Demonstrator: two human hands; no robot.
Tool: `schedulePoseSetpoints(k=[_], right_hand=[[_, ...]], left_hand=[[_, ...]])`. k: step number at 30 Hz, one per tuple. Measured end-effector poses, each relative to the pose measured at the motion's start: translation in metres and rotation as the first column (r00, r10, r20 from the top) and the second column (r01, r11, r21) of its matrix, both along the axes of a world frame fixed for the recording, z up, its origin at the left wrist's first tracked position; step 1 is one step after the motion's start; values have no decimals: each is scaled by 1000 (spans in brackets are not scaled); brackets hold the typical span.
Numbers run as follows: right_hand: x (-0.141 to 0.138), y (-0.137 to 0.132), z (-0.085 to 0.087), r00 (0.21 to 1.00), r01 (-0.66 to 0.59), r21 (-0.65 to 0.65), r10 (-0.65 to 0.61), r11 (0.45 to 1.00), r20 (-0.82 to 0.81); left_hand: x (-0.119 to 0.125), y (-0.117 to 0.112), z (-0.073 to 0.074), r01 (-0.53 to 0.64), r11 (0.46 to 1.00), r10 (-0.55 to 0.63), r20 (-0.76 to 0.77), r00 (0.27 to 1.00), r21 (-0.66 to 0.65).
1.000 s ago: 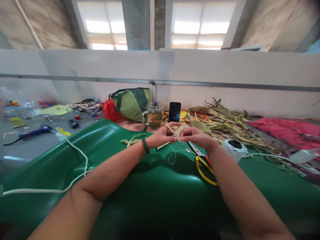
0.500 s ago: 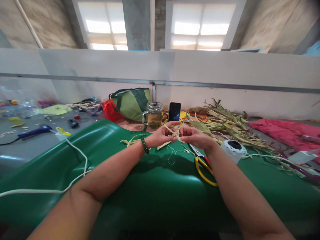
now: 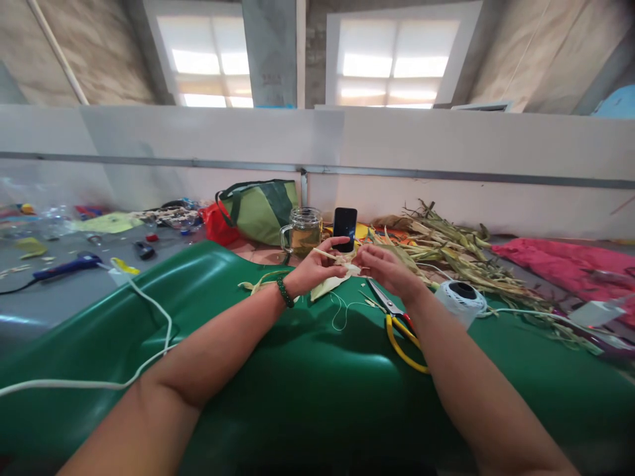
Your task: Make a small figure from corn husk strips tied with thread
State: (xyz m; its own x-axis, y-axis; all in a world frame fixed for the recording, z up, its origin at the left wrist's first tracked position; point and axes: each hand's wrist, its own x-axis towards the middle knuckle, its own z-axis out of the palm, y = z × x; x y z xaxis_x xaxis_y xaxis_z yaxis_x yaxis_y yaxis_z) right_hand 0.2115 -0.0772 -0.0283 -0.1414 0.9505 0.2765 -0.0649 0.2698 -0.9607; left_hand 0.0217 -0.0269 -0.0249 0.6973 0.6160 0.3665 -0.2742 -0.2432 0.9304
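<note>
Here both my hands are raised a little off the worktop [image 3: 297, 370], which is covered by a green sheet, and they meet over a small bunch of pale leaf strips [image 3: 342, 263]. My left hand [image 3: 317, 268] pinches the strips between thumb and curled fingers, and a wider, yellow-green strip [image 3: 328, 285] hangs below its palm. My right hand [image 3: 384, 268] is closed on the other end of the strips with the fingertips, knuckles up; how many strips it holds I cannot tell. The two hands are almost touching. The strips look dry, thin and very light, so I judge that they bend easily along their length but would split or crease if pulled hard. They are best held flat between the pads, close to where they cross, rather than out at the loose tips. On my left wrist is a dark green bead bracelet [image 3: 284, 292]. Just under my hands a loop of fine thread [image 3: 341, 311] lies on the sheet. Beside my right wrist are scissors [image 3: 397, 318] with yellow handles, and just beyond them, to the right, is a spool of white thread [image 3: 461, 297]. Behind my hands stand a glass mug [image 3: 303, 231] of yellowish drink and a dark phone [image 3: 344, 228], propped upright. A heap of dried leaves [image 3: 446, 244] spreads off to the far right, with a pink cloth [image 3: 570, 261] past it. A green bag [image 3: 258, 208] sits behind and to the left, and a white cable [image 3: 149, 311] trails across the sheet beside my left forearm.
</note>
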Motion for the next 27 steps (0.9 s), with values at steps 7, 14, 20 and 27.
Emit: schedulePoseSetpoints(k=[7, 14, 20, 27], right_hand=[[-10, 2, -7, 998, -62, 4, 62, 998, -6], [-11, 2, -7, 987, -128, -53, 122, 990, -109], [-9, 1, -5, 998, -8, -12, 8, 1000, -70], [-4, 2, -2, 994, 97, 90, -102, 991, 51]], left_hand=[[3, 0, -6, 65, 996, -60, -75, 995, 63], [1, 1, -5, 66, 996, -60, -88, 994, 62], [4, 2, -6, -13, 999, 11, -56, 998, -49], [7, 9, -10, -170, 979, 179, 75, 981, -113]])
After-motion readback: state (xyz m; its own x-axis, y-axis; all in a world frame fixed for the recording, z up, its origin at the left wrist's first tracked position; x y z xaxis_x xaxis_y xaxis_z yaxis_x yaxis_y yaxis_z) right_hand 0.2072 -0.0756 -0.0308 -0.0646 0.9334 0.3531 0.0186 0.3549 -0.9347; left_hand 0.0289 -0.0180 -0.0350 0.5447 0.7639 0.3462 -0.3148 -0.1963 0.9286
